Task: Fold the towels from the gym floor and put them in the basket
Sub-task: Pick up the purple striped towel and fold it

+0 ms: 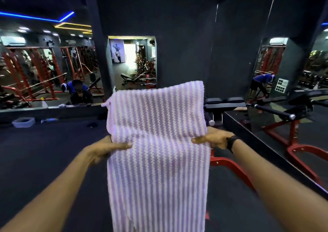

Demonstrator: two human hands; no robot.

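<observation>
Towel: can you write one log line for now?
towel: striped, held up, half-folded | left hand: pinching left edge | right hand: pinching right edge

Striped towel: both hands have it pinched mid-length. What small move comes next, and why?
Probably swing the upper flap down toward you. The left hand and right hand pinch the striped towel at a crease, its top part standing above them and the rest hanging below, so the fold looks half made.

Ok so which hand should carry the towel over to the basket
Probably the left hand. The basket sits on the floor far left, on that hand's side; the right hand grips the towel on the far edge.
</observation>
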